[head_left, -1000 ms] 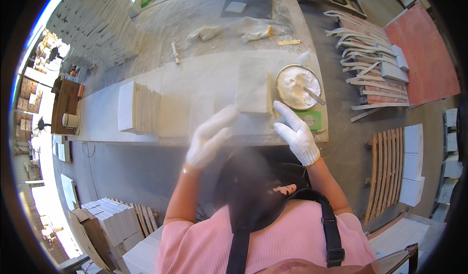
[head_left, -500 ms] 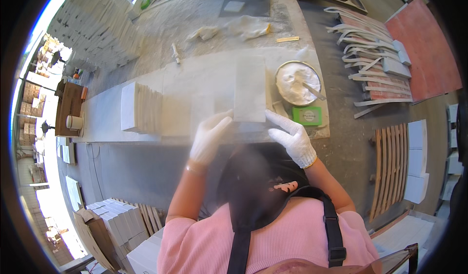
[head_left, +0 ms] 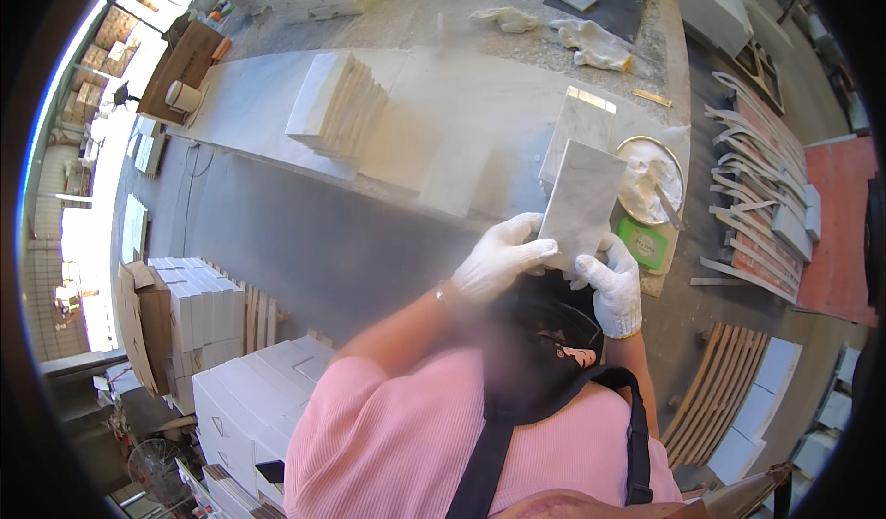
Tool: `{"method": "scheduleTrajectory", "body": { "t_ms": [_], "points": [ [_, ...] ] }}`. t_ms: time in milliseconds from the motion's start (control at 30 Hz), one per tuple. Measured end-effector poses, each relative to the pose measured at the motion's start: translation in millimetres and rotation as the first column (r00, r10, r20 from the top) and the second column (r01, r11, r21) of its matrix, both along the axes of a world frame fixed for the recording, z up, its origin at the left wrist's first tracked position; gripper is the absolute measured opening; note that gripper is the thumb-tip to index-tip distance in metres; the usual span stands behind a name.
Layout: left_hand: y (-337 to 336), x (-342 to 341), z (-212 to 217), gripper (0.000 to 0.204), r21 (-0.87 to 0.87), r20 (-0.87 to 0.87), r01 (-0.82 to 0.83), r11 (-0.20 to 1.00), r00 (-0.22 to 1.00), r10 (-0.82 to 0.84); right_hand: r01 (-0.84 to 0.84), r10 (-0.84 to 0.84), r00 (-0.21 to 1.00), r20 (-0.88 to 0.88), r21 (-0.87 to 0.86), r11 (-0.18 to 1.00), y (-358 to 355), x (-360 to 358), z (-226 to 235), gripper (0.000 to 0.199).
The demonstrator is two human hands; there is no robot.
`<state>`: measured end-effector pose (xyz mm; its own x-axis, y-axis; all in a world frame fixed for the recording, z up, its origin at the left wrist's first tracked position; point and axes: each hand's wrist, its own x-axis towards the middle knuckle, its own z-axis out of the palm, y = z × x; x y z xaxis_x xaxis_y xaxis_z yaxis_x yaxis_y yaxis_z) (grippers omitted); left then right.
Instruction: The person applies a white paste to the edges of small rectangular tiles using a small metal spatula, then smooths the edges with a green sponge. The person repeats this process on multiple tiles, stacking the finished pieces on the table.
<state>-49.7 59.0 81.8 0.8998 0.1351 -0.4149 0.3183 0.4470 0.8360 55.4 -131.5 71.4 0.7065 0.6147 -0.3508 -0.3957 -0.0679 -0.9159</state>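
Observation:
A pale, faintly veined stone tile (head_left: 581, 196) is held up and tilted between my two gloved hands at the table's near edge. My left hand (head_left: 503, 259) grips its lower left corner with the thumb across the face. On the lower right side, my right hand (head_left: 611, 284) pinches it, thumb in front. Just beyond stands a stack of similar tiles (head_left: 583, 118), partly hidden by the held one. Right of it sits a round tin of white paste (head_left: 643, 178) with a flat scraper (head_left: 666, 207) stuck in. A green box (head_left: 643, 244) lies beside the tin.
Another tile stack (head_left: 332, 108) stands farther left on the worktable (head_left: 249, 95). White gloves (head_left: 591, 43) and a yellowish strip (head_left: 652, 98) lie toward the back. White cartons (head_left: 249, 390) are piled behind me on the left. Wooden slats (head_left: 715, 394) stand at the right.
Both hands have lifted a tile off the stack and brought it up toward me, tilted. My view has turned, so the table now appears slanted.

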Motion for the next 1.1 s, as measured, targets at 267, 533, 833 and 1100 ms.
{"method": "scheduleTrajectory", "body": {
  "t_ms": [267,533,833,1100],
  "points": [
    [27.8,-46.6,3.9,0.049,0.085,-0.045,0.010,0.996,0.999,-0.006,0.079,-0.074,0.991,0.114,-0.034,0.996,-13.8,6.5,-17.1,0.022],
    [127.1,-116.4,39.3,0.043,0.554,0.125,-0.441,0.706,0.883,0.453,0.026,-0.024,0.998,0.060,-0.042,0.999,-24.6,3.1,-13.6,0.024],
    [311.8,-91.0,64.8,0.047,0.753,0.088,-0.383,0.534,0.864,0.495,0.011,-0.007,0.998,0.069,-0.048,0.999,-23.7,-3.5,-14.2,0.024],
    [334.2,-72.1,42.0,0.040,0.826,-0.011,-0.275,0.491,0.864,0.503,0.032,-0.025,0.998,0.057,-0.120,0.992,-39.2,-4.9,-24.1,0.026]
  ]
}}
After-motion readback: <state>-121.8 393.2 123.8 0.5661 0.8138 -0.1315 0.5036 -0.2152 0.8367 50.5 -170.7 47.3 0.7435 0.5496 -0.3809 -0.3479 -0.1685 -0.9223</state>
